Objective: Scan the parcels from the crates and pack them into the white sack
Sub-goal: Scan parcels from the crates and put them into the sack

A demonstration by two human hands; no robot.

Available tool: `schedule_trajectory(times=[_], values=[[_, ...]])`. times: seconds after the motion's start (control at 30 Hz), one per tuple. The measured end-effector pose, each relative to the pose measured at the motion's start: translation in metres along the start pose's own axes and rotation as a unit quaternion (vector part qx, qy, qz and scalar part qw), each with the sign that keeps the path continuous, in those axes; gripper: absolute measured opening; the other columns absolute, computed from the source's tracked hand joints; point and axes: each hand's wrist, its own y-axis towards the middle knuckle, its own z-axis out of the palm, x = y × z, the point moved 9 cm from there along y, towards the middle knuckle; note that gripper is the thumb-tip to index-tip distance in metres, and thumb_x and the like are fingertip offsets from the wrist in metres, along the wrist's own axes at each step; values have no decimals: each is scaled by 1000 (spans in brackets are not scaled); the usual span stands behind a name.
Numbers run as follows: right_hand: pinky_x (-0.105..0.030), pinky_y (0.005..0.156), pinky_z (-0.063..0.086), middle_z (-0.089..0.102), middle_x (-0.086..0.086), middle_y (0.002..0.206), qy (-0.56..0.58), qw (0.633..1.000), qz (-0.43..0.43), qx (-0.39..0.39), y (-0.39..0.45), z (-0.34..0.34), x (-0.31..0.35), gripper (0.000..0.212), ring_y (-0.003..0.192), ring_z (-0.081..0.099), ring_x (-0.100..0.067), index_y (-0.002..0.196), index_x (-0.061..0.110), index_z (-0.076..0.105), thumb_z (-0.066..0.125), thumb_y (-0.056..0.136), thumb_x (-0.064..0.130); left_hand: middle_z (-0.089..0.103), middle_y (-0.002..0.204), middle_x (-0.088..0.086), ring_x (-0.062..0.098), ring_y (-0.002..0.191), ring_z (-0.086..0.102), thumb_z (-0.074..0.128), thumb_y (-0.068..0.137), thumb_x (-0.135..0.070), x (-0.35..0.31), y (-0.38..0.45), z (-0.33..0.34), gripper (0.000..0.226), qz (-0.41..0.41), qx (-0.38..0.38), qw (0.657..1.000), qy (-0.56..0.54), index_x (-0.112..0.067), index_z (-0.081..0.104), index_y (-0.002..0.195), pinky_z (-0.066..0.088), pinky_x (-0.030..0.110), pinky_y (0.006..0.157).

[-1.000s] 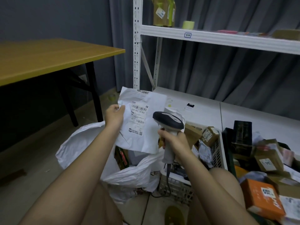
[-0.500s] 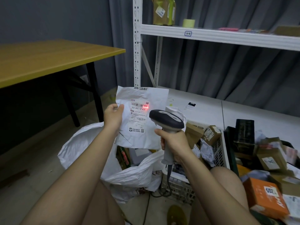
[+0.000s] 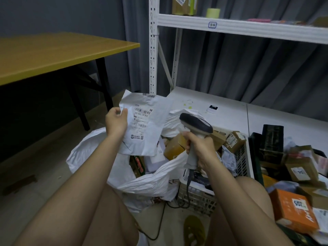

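My left hand (image 3: 116, 121) pinches the left edge of a flat white mailer parcel (image 3: 144, 125) with a barcode label facing me, held above the open white sack (image 3: 147, 183). Gripped in my right hand (image 3: 199, 148) is a grey handheld barcode scanner (image 3: 195, 128), its head just right of the parcel and pointing away from me. The sack lies on the floor between my knees and holds several parcels. A white slotted crate (image 3: 243, 157) full of boxes stands to its right, partly behind my right arm.
A dark crate (image 3: 255, 157) heaped with boxes, among them an orange one (image 3: 292, 210), fills the right side. A white metal shelf rack (image 3: 230, 27) rises behind. A yellow-topped table (image 3: 53, 52) stands at the left. The scanner cable (image 3: 159, 226) trails on the floor.
The red scan light on the label has gone out. My left hand has tilted the parcel and lowered it towards the sack. The scanner has moved a little to the right.
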Motion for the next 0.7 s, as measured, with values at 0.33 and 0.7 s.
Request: schedule_trajectory(times=[0.33, 0.7], values=[[-30, 51, 45, 54, -8, 54, -3, 998, 37, -56, 21, -54, -23, 16, 45, 49, -17, 76, 4, 60, 70, 85, 12, 28, 150, 2, 21, 132, 36, 56, 95, -27, 66, -36, 108, 75, -115, 300, 944, 70, -12, 8, 151, 34, 30, 104], [-25, 51, 50, 58, -5, 74, 130, 988, 20, -82, 57, -104, -15, 7, 65, 57, -16, 98, 3, 58, 55, 93, 7, 44, 143, 1, 16, 135, 37, 54, 96, -23, -32, -115, 203, 35, 58, 430, 901, 16, -22, 51, 131, 37, 36, 109]])
